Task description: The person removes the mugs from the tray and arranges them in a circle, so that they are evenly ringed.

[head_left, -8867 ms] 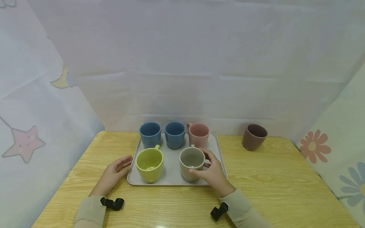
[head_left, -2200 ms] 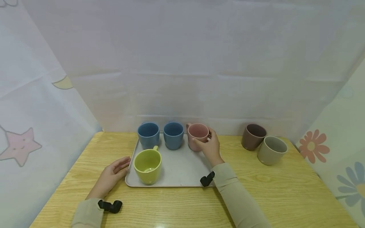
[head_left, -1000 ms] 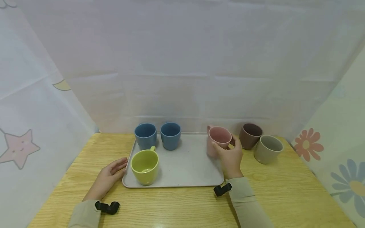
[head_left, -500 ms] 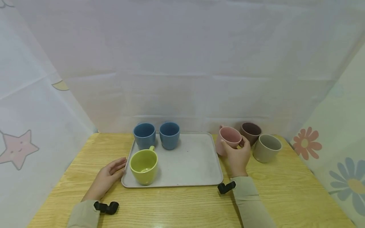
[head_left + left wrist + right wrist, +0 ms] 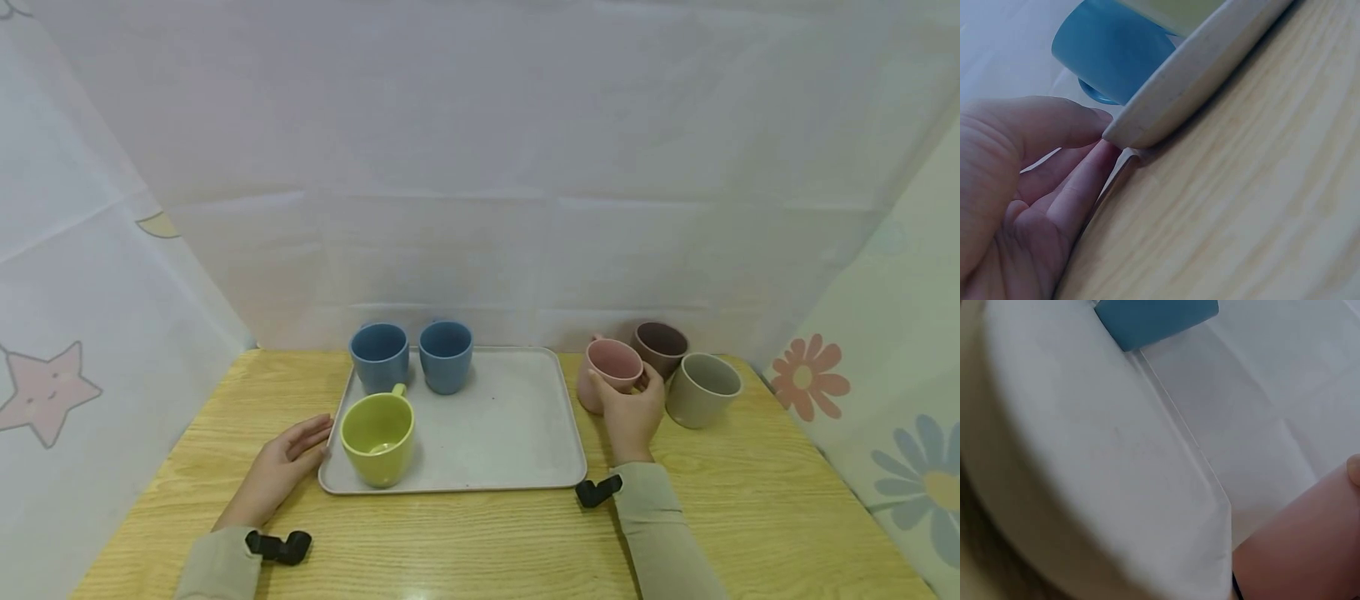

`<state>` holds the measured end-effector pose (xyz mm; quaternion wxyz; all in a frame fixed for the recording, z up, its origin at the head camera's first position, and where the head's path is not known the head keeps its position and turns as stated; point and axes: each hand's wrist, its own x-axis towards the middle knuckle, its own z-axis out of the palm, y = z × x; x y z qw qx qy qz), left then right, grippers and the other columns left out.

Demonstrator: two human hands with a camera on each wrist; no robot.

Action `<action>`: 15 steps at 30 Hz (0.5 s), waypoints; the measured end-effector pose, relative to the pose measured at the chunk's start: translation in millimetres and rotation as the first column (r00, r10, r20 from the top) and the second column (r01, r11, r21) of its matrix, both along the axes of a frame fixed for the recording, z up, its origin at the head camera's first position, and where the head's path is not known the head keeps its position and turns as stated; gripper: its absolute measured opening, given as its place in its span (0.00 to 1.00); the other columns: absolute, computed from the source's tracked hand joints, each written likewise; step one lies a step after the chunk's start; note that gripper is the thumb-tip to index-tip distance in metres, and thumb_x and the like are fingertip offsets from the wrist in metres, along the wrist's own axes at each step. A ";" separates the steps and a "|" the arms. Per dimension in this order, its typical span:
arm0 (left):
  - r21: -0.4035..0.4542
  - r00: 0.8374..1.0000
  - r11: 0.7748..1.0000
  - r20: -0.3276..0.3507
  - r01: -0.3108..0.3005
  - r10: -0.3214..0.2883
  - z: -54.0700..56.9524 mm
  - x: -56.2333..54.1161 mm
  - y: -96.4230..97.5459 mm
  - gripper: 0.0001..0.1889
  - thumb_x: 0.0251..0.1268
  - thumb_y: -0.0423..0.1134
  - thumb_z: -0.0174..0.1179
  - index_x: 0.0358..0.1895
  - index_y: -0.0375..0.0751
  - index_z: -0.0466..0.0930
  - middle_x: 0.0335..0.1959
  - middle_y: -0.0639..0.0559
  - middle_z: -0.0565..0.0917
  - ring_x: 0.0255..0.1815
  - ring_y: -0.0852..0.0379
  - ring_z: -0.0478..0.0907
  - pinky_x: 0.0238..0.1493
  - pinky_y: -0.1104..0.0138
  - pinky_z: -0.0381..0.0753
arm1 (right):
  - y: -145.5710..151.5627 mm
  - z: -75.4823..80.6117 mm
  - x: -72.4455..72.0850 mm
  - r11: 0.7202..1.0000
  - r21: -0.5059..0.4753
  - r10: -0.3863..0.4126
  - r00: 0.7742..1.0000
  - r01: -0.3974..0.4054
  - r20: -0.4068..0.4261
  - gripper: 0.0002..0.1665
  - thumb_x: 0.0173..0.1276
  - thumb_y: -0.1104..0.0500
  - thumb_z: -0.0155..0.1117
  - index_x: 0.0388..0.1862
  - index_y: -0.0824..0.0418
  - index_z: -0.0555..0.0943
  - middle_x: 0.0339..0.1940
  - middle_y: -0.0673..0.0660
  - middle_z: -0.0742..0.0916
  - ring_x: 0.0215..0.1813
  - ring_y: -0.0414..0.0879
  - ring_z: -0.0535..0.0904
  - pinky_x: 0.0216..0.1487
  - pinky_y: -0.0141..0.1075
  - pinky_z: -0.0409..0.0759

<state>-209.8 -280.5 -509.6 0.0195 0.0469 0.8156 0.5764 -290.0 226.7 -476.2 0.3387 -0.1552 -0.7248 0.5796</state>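
Observation:
My right hand (image 5: pixel 632 417) grips a pink mug (image 5: pixel 588 390) by its sides, thumb at the near side and fingers round the right. The mug is upright at the table surface, just right of the light grey tray (image 5: pixel 510 442), its handle pointing away. Part of the pink mug (image 5: pixel 1310 544) shows in the right wrist view. My left hand (image 5: pixel 281 467) lies at the tray's left edge; in the left wrist view its fingertips (image 5: pixel 1100 153) touch the tray's rim. A yellow-green mug (image 5: pixel 378 462) and two blue mugs (image 5: pixel 379 367), (image 5: pixel 446 367) stand on the tray.
Right of the pink mug stand a brown mug (image 5: pixel 660 346) at the back and a grey mug (image 5: pixel 702 392) nearer to me. A white cloth wall (image 5: pixel 480 250) rises behind the wooden table (image 5: pixel 465 542), with patterned cloth on both sides.
The grey mug went from the tray to the table at right. My right hand then took the pink mug from the tray's back right and brought it rightward and down beyond the tray's edge.

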 end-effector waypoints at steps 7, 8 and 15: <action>-0.004 1.000 1.000 0.007 0.002 -0.002 1.2 0.2 0.4 0.35 0.75 0.47 0.60 0.78 0.36 0.60 0.75 0.38 0.68 0.61 0.80 0.69 0.57 0.85 0.69 | -0.3 -2.2 -2.1 0.999 0.012 -0.030 0.999 0.030 -0.011 0.52 0.45 0.51 0.89 0.66 0.66 0.73 0.59 0.63 0.79 0.60 0.52 0.75 0.61 0.45 0.76; -0.003 1.000 1.000 0.007 0.002 -0.002 1.0 0.2 0.4 0.35 0.75 0.47 0.61 0.78 0.35 0.60 0.75 0.38 0.68 0.61 0.80 0.70 0.57 0.85 0.69 | -0.6 -2.6 -2.6 0.999 0.012 -0.034 0.999 0.034 -0.014 0.52 0.45 0.52 0.89 0.66 0.66 0.73 0.59 0.63 0.79 0.59 0.52 0.74 0.60 0.45 0.76; 0.002 1.000 1.000 0.002 0.001 -0.001 -0.3 -0.4 0.3 0.35 0.75 0.46 0.61 0.78 0.36 0.60 0.75 0.38 0.68 0.61 0.80 0.70 0.57 0.85 0.69 | -2.6 -4.7 -6.8 0.998 0.017 -0.054 0.998 0.055 -0.039 0.52 0.45 0.56 0.89 0.65 0.67 0.71 0.59 0.64 0.76 0.59 0.52 0.73 0.59 0.43 0.75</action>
